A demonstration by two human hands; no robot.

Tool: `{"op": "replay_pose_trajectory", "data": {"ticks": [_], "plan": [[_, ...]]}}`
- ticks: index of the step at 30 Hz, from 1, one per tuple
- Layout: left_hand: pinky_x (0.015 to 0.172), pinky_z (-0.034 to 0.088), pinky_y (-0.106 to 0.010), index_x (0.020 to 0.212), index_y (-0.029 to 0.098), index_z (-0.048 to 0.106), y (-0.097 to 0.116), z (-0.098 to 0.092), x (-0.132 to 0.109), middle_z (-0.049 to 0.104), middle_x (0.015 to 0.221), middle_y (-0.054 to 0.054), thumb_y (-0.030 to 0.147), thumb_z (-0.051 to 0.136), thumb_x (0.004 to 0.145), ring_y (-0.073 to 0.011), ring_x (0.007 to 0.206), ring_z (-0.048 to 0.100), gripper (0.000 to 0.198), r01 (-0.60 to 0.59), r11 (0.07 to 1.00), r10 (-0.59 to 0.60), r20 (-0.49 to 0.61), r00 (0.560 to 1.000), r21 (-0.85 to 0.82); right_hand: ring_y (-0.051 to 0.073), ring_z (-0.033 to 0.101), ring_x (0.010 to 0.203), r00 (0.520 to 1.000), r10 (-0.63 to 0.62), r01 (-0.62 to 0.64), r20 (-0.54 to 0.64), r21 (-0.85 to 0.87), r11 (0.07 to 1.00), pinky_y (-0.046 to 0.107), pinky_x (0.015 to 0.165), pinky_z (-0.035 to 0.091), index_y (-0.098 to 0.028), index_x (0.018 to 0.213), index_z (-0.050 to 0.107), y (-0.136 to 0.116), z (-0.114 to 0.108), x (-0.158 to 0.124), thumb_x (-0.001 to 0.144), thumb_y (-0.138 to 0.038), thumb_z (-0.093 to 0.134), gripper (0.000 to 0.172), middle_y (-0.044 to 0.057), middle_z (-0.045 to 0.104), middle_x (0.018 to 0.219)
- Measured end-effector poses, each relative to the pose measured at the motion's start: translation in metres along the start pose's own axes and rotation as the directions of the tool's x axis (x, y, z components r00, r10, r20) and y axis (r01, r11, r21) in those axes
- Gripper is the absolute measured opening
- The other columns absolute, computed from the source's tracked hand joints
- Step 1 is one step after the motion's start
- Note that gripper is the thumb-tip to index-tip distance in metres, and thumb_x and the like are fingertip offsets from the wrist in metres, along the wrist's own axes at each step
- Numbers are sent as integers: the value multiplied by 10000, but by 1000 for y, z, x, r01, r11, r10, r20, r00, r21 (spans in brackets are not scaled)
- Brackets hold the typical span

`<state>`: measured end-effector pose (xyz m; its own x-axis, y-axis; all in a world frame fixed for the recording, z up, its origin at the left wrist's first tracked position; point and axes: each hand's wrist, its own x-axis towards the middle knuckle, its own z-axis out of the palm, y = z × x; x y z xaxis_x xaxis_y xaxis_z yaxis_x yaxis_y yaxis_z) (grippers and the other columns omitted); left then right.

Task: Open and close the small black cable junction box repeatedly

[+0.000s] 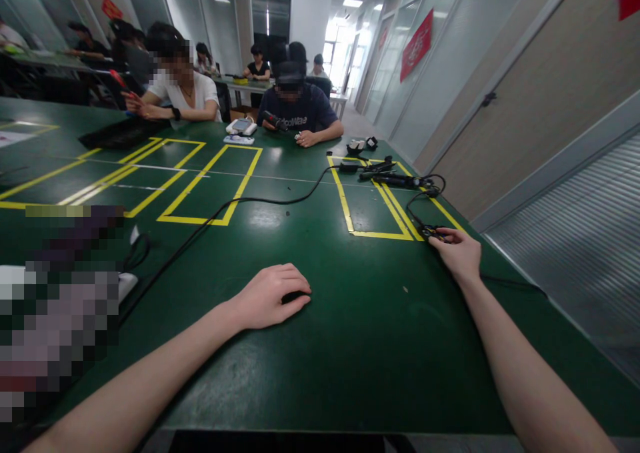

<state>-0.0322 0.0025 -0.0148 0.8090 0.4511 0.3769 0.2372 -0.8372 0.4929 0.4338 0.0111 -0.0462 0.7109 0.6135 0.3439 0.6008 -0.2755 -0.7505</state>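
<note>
Across at twelve o'clock from the person, a co-worker [316, 109] sits at the green counter [350, 346]. The person's right hand [463, 254] has its fingers pinched on a black cable bundle [430, 231] beside yellow tape [383, 236], just past two o'clock from the left hand [275, 296], which rests with bent fingers, the thumb narrowly parted. Toward eleven from the bundle lies a black rod-shaped device [394, 181].

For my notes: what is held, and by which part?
Right hand touches the near side of a dark item; hold unclear. Left hand: nothing visibly held.
</note>
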Motion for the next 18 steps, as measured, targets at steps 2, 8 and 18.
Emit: {"op": "replay_pose_trajectory", "data": {"ticks": [2, 8, 18], "plan": [[901, 571, -334, 1030, 184, 747, 1, -1, 0, 769, 1027, -58, 248, 590, 1010, -196, 985, 699, 170, 2, 1000, -2, 4, 1000, 2, 198, 590, 629, 1000, 5, -5, -2, 3, 1000, 292, 584, 428, -136, 985, 765, -1, 0, 0, 619, -385, 693, 448, 9, 644, 669], [907, 572, -343, 1029, 178, 747, 0, -1, 0, 768, 1026, -59, 255, 592, 1012, -199, 990, 698, 174, 9, 1000, -9, 14, 1000, 4, 185, 546, 612, 998, 8, -7, -55, 20, 1000, 283, 565, 398, -172, 887, 732, -11, -2, -4, 574, -421, 749, 401, -17, 580, 635], [909, 569, -339, 1031, 183, 744, 0, 0, 0, 769, 1022, -55, 257, 589, 1013, -193, 984, 698, 173, -4, 1000, 4, -3, 1000, 1, 262, 597, 757, 982, -157, 145, -100, -122, 982, 388, 748, 491, -136, 1111, 740, 3, -11, 5, 766, -430, 630, 467, 50, 612, 756]]}}
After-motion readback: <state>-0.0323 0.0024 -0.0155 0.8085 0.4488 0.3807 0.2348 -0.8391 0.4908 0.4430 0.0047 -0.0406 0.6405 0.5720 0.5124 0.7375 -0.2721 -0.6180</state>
